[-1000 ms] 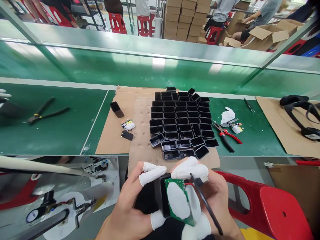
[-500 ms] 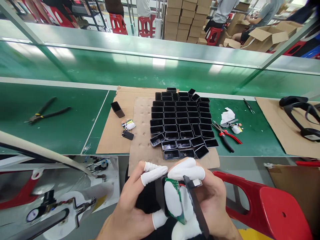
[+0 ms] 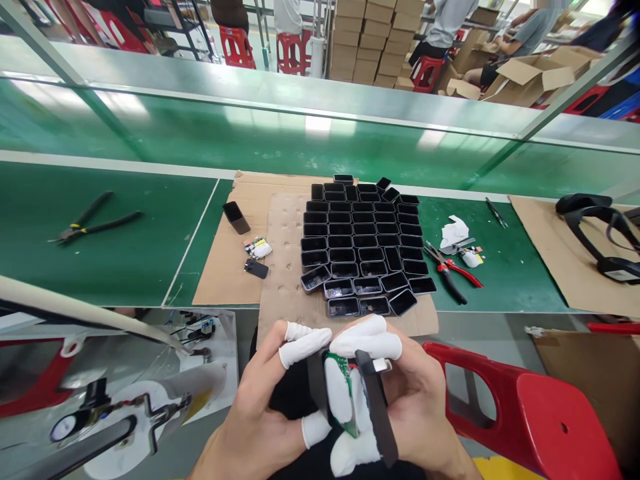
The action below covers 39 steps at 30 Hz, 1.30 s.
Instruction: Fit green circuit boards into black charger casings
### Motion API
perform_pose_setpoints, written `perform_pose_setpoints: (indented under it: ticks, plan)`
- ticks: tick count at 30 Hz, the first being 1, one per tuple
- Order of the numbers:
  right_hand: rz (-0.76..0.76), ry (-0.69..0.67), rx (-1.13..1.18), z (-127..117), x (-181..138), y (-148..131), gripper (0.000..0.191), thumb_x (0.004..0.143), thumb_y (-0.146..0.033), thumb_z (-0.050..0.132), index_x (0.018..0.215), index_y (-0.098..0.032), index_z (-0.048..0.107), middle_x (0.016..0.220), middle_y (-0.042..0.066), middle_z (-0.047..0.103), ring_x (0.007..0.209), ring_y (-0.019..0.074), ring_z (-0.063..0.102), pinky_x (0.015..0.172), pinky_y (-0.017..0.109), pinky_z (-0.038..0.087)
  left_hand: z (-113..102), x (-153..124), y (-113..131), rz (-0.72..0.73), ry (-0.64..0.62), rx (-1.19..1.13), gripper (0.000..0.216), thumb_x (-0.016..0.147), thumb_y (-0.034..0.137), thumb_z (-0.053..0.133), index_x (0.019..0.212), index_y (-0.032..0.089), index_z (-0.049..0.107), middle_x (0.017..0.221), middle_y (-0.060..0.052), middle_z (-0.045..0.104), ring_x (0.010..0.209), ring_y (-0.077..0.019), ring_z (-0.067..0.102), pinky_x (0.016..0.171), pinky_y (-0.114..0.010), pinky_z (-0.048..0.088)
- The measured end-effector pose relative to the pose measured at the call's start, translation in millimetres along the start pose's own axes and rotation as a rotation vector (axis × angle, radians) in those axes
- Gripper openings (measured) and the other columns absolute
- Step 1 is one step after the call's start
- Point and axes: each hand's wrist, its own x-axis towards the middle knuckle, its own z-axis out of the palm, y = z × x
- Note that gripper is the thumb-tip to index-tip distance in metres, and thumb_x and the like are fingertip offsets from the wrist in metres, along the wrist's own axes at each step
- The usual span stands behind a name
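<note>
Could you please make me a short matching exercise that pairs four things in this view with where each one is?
Things:
1. Circuit board
2. Red-and-black pliers
3. Black-and-yellow pliers
4. Foreground stool

Places:
A. On the left part of the green bench
B. At the lower right of the picture
C. Between the left hand and the right hand
D. Just right of the rows of black cases

Right pairs: 1-C, 2-D, 3-A, 4-B
</note>
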Motion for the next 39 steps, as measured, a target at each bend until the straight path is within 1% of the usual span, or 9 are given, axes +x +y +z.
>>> perform_pose_setpoints:
  ticks: [4, 11, 17, 21, 23, 25, 29, 34, 39]
  plan:
    - [0.002, -0.013, -0.012, 1, 1, 1, 0.069, 0.069, -0.050, 0.114, 0.128, -0.030, 0.083, 0.107, 0.006, 0.079, 0.093, 0.0262, 0.075, 0.077, 0.037, 0.064, -1, 4, 3, 0.005, -0.001, 0.000, 0.082, 0.083, 0.007, 0.089, 0.156, 0.038, 0.069, 0.128, -0.006, 0.068, 0.117, -0.0244, 0.075, 0.099, -0.029, 0.066]
    - [0.095, -0.022, -0.062, 1, 4, 0, 0.068, 0.069, -0.049, 0.114, 0.124, -0.031, 0.079, 0.115, 0.003, 0.070, 0.101, 0.0243, 0.070, 0.086, 0.036, 0.062, 4, 2, -7, -0.074, -0.037, -0.085, 0.084, 0.083, 0.022, 0.100, 0.158, 0.038, 0.067, 0.128, -0.007, 0.067, 0.116, -0.0258, 0.074, 0.099, -0.032, 0.066]
    - [0.154, -0.053, -0.093, -3, 5, -2, 0.065, 0.068, -0.048, 0.115, 0.122, -0.031, 0.082, 0.110, 0.002, 0.073, 0.096, 0.0236, 0.070, 0.081, 0.034, 0.060, 5, 6, -9, -0.075, -0.058, -0.143, 0.076, 0.084, 0.031, 0.103, 0.152, 0.042, 0.071, 0.122, -0.003, 0.065, 0.112, -0.0228, 0.071, 0.097, -0.029, 0.065]
    - [0.074, 0.051, -0.068, -10, 2, -10, 0.065, 0.073, -0.056, 0.111, 0.126, -0.031, 0.083, 0.107, 0.004, 0.077, 0.091, 0.0242, 0.073, 0.081, 0.036, 0.063, 4, 7, -12, -0.081, -0.041, -0.118, 0.069, 0.089, 0.029, 0.098, 0.151, 0.043, 0.072, 0.124, -0.003, 0.066, 0.115, -0.0219, 0.071, 0.103, -0.029, 0.063]
    - [0.040, 0.119, -0.027, -14, 1, -15, 0.064, 0.078, -0.062, 0.106, 0.128, -0.030, 0.083, 0.107, 0.006, 0.077, 0.090, 0.0255, 0.074, 0.080, 0.038, 0.066, 4, 7, -15, -0.102, -0.047, -0.160, 0.069, 0.089, 0.027, 0.098, 0.151, 0.042, 0.071, 0.125, -0.004, 0.065, 0.116, -0.0216, 0.073, 0.104, -0.029, 0.064]
    - [0.045, 0.139, 0.016, -18, 1, -18, 0.067, 0.077, -0.066, 0.105, 0.128, -0.028, 0.084, 0.105, 0.007, 0.077, 0.086, 0.0263, 0.075, 0.075, 0.038, 0.068, 4, 6, -18, -0.110, -0.060, -0.229, 0.069, 0.089, 0.023, 0.098, 0.151, 0.040, 0.071, 0.126, -0.005, 0.064, 0.117, -0.0222, 0.074, 0.106, -0.030, 0.065]
    - [0.042, 0.090, 0.002, -18, 5, -18, 0.072, 0.065, -0.068, 0.110, 0.118, -0.026, 0.087, 0.100, 0.007, 0.078, 0.084, 0.0273, 0.075, 0.072, 0.038, 0.067, 4, 6, -18, -0.071, -0.048, -0.262, 0.073, 0.088, 0.014, 0.096, 0.153, 0.036, 0.072, 0.130, -0.007, 0.066, 0.124, -0.0249, 0.074, 0.112, -0.033, 0.064]
    - [0.048, 0.022, -0.046, -13, 5, -16, 0.064, 0.072, -0.061, 0.109, 0.120, -0.027, 0.086, 0.097, 0.008, 0.078, 0.081, 0.0263, 0.072, 0.063, 0.036, 0.061, 6, 8, -12, -0.008, -0.014, -0.191, 0.073, 0.087, 0.011, 0.096, 0.152, 0.036, 0.075, 0.133, -0.008, 0.068, 0.123, -0.0231, 0.075, 0.111, -0.029, 0.064]
    - [0.015, -0.016, -0.042, -13, 3, -15, 0.068, 0.069, -0.053, 0.113, 0.125, -0.027, 0.084, 0.100, 0.009, 0.079, 0.087, 0.0293, 0.074, 0.070, 0.040, 0.064, 6, 9, -10, 0.015, -0.017, -0.181, 0.075, 0.087, 0.011, 0.095, 0.154, 0.037, 0.073, 0.132, -0.007, 0.068, 0.121, -0.0221, 0.075, 0.110, -0.028, 0.064]
